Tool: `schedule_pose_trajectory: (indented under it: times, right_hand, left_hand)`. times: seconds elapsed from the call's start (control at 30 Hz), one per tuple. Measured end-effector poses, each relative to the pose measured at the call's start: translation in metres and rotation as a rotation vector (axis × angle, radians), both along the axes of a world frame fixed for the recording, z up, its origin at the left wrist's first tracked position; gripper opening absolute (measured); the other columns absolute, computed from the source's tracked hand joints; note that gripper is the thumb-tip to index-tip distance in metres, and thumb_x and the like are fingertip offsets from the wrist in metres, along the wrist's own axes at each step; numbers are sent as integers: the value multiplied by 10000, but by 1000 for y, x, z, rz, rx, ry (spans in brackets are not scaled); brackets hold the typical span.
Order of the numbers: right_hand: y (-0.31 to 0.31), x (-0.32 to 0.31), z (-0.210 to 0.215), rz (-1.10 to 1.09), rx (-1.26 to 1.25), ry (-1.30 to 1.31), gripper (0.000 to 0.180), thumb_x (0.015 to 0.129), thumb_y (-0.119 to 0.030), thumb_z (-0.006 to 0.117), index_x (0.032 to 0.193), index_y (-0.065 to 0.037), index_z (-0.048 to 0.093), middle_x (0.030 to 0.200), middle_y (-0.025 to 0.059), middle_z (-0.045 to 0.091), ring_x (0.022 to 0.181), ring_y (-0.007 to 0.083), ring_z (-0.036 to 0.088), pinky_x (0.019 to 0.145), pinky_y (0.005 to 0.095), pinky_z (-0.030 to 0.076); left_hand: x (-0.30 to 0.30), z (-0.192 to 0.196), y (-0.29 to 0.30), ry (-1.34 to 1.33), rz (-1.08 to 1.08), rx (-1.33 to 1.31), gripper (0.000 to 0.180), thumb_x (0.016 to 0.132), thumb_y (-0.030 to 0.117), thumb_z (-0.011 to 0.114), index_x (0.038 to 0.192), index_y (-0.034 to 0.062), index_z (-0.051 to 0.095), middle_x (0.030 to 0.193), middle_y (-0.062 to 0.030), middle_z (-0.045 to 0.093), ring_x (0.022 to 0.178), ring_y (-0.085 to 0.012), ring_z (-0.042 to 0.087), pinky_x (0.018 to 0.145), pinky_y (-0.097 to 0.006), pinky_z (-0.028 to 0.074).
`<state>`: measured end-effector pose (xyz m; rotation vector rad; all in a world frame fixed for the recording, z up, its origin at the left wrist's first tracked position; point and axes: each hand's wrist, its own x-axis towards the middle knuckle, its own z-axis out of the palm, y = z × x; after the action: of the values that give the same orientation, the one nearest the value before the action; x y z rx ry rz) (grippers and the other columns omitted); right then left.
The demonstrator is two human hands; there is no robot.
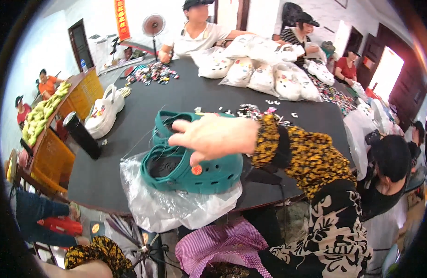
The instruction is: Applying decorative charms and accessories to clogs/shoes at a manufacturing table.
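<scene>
My right hand (218,134) reaches in from the right, back up, over a pair of teal clogs. Its fingers are spread and nothing shows in them; whether the fingertips touch the shoes I cannot tell. The near clog (209,178) carries a round orange charm (196,170) on its side. The far clog (165,118) is partly hidden behind my hand. Both lie on a clear plastic bag (151,211), with a thin clear thread looping at their heels. Of my left arm only a patterned sleeve (100,255) and bare skin show; the hand is out of view.
A white clog pair (104,113) and a black bottle (81,136) stand at the left. Bagged white clogs (264,76) are piled at the back. Small charms (151,74) lie in heaps on the dark table (153,95). Several people work around it, one close at my right.
</scene>
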<state>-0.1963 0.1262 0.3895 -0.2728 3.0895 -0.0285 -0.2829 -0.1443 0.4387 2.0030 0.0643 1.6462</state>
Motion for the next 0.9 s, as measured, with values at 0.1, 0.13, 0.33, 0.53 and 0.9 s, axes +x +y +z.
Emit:
schedule_pose_trajectory:
  times: [0.1,0.13,0.33,0.53,0.9]
  right_hand:
    - [6,-9,-10,-12,-91,-151,719,720,-339,754,1311,-76,438,1174,199,440,920,360,616,747,456,490]
    - [6,-11,-6,-41,-112,-196,721,705,-362,758,1302,-87,463,1178,199,439,878,354,623,727,453,492]
    - [16,-19,-7,-119,-116,-287,720,644,-469,765,1243,-122,567,1185,193,443,774,342,639,671,437,503]
    - [25,-29,-6,-73,-136,-320,698,657,-543,736,1208,-137,603,1134,209,514,957,360,597,757,455,502]
    - [46,22,4,-144,-259,-72,554,686,-475,736,968,-5,664,898,192,637,902,323,622,768,419,505]
  left_hand:
    - [-11,-1,12,73,19,-21,69,795,89,616,824,98,677,681,-100,624,575,-232,595,610,-394,535]
    - [-14,-1,15,95,34,-33,67,798,90,612,826,91,673,684,-102,623,579,-234,593,611,-395,533]
    - [-29,-1,19,226,150,-115,78,813,96,589,833,47,646,704,-113,617,601,-247,587,618,-403,524]
    - [-32,-1,18,373,253,-212,114,828,102,565,841,2,619,723,-124,611,624,-260,581,624,-411,515]
    - [-14,-107,12,905,1315,-523,461,748,63,702,1174,-25,550,1116,-197,577,1021,-379,556,874,-407,453]
